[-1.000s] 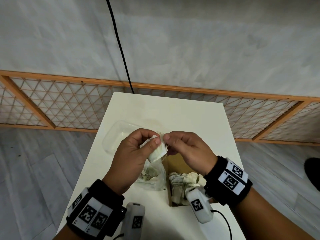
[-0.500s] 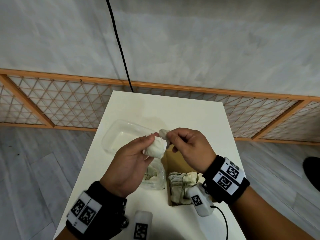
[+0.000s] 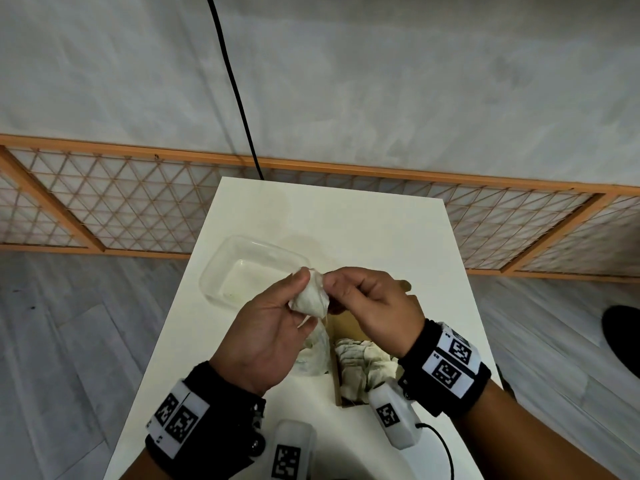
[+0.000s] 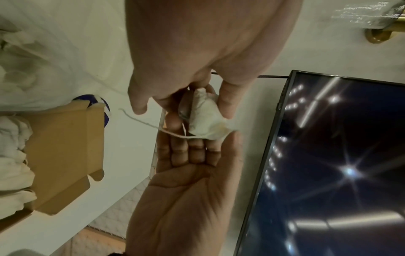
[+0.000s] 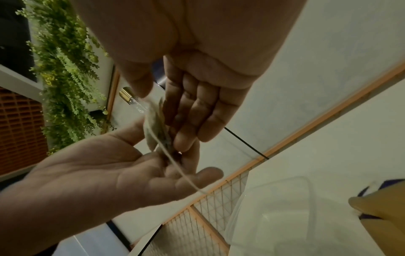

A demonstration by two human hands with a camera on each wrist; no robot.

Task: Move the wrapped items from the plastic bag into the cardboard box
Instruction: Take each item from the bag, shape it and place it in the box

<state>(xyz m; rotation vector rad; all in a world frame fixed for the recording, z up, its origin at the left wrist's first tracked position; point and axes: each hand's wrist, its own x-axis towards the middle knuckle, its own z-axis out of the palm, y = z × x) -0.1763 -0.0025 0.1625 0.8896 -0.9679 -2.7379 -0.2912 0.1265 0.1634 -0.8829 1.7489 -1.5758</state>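
Observation:
A small white wrapped item (image 3: 311, 299) with a loose string (image 4: 142, 119) is held in the air between both hands, above the table. My left hand (image 3: 299, 289) grips it between thumb and fingers. My right hand (image 3: 329, 285) pinches its top end. Below them the clear plastic bag (image 3: 317, 355) lies crumpled with more wrapped items inside. Right beside it stands the open cardboard box (image 3: 349, 323), which holds several wrapped items (image 3: 360, 365). The left wrist view shows the wrapped item (image 4: 203, 114) close up and the box (image 4: 65, 147) to the left.
An empty clear plastic container (image 3: 242, 268) lies on the white table (image 3: 346, 220) behind the hands. A black cable (image 3: 235, 91) hangs down the wall. A wooden lattice rail (image 3: 138, 209) runs behind the table, whose side edges lie near both forearms.
The wrapped item has come up out of the bag's mouth. My left hand has rolled to grip it from the side, and my right hand has closed in on its top.

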